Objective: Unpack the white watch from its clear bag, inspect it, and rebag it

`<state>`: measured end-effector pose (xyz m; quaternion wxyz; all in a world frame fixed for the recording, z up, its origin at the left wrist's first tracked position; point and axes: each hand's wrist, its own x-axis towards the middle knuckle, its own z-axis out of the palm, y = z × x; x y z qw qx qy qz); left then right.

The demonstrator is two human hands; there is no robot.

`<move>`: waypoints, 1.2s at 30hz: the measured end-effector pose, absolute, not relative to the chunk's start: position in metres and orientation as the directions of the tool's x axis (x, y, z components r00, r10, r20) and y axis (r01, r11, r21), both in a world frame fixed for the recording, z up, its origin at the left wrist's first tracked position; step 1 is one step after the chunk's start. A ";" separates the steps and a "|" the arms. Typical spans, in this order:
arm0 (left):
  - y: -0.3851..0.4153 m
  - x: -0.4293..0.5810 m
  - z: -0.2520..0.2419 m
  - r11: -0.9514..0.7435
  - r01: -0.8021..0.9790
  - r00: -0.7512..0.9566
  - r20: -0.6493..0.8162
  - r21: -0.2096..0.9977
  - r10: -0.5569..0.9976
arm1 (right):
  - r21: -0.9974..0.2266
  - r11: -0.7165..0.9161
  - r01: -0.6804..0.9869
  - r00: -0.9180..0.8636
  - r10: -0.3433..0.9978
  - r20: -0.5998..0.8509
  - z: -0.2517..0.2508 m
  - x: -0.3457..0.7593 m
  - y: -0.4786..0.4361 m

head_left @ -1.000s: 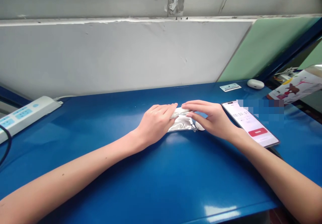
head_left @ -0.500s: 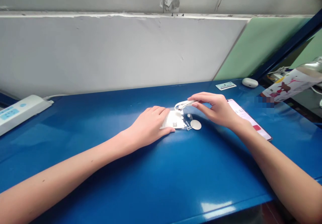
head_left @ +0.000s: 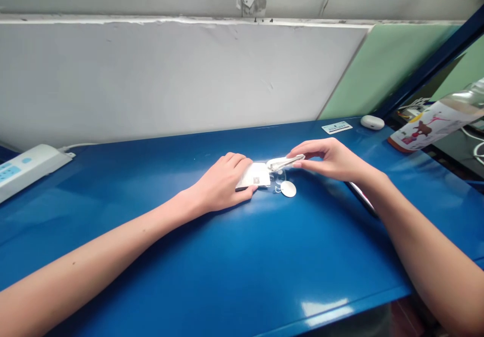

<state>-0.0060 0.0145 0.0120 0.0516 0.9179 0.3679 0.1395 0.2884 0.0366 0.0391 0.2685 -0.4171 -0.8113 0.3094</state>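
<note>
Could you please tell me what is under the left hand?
A white packet with a small square code juts out from under the left hand; its left end is covered, so what lies beneath the palm cannot be seen.

Power strip (head_left: 34, 168) far left — card (head_left: 337, 127), white case (head_left: 372, 122), labelled bottle (head_left: 431, 125) far right

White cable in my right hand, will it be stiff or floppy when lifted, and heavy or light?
The white cable probably flexes, since it is doubled back into a narrow bundle. It seems light for its size, being slender and merely pinched in the fingers of the right hand.
</note>
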 end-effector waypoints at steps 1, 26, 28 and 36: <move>0.015 -0.006 0.010 -0.723 0.661 0.683 0.236 0.202 0.691 | -0.738 0.440 0.511 -0.508 0.848 0.154 0.039 0.291 0.038; 0.014 -0.007 0.007 -0.749 0.607 0.743 0.143 0.266 0.654 | -0.363 0.692 0.623 -0.641 0.719 0.270 0.017 0.273 0.032; 0.014 -0.007 0.007 -0.749 0.609 0.747 0.131 0.260 0.652 | -0.366 0.698 0.616 -0.647 0.713 0.270 0.019 0.274 0.032; 0.014 -0.007 0.005 -0.760 0.593 0.748 0.167 0.266 0.642 | -0.383 0.736 0.558 -0.636 0.676 0.373 0.007 0.256 0.028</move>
